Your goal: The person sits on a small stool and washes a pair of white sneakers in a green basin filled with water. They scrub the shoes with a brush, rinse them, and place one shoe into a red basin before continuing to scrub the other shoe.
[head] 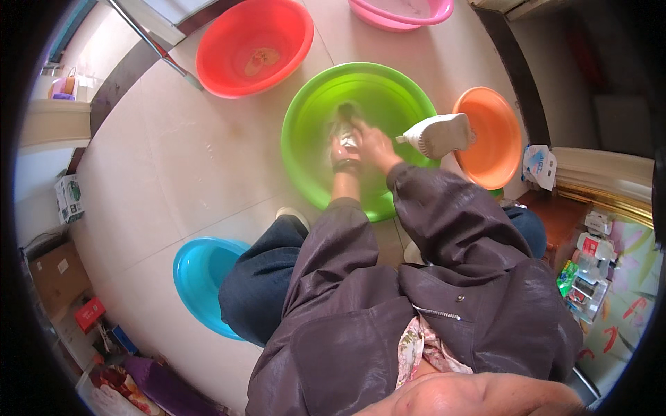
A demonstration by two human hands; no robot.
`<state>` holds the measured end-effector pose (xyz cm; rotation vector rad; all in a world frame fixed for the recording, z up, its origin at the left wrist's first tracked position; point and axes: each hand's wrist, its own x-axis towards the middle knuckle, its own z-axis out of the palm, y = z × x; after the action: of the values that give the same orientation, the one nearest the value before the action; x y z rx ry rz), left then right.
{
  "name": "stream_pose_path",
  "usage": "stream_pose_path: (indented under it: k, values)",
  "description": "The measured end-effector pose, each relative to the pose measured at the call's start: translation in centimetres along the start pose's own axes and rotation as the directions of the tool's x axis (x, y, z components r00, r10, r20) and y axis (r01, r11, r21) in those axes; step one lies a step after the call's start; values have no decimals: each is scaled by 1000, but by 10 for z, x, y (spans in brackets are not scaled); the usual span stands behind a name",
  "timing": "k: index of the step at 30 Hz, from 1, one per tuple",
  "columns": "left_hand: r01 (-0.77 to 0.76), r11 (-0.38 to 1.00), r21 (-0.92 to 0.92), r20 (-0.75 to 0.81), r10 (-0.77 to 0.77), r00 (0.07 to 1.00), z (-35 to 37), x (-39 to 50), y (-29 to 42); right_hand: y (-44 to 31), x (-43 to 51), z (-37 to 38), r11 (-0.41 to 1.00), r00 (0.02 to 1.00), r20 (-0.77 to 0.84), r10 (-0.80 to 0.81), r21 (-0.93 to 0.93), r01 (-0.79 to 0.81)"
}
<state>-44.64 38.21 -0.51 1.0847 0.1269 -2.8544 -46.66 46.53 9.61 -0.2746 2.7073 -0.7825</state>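
Inside a large green plastic basin (302, 171), my left hand (343, 152) grips a wet white object (343, 132), which looks like a shoe. My right hand (377, 145) is bent over it, its fingers against the object's upper side. A dark blurred patch (348, 111) shows beyond the fingers; whether it is a brush or part of the object I cannot tell. To the right of my hands, a white sneaker (442, 135) lies across the rims of the green basin and an orange basin (494, 140), its sole showing.
A red basin (223, 57) with sandals printed or lying inside stands beyond, near a mop pole (156, 47). A pink basin (385, 21) is at the top. By my left leg sits a blue basin (200, 281). Small packages (588, 270) crowd a surface at right; boxes (60, 270) line the left.
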Motion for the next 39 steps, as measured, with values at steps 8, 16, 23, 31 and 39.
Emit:
stream_pose_path:
  k: [8,16,23,31,39]
  values:
    - [-151,949,276,108,126,986,17,-25,9,-1,-36,12,988,987,57,-149,58,145]
    - [66,992,110,-203,-42,978,7,-15,-10,16,7,18,984,979,-106,-176,-2,177]
    - [28,991,129,-271,8,963,-16,-6,-13,15,-26,5,996,994,111,1,86,-10]
    - [-92,993,66,41,90,995,-15,-11,6,5,-43,20,981,975,187,-118,174,86]
    - [25,998,50,-22,-24,999,-20,8,-10,10,0,7,994,1000,9,-2,109,1]
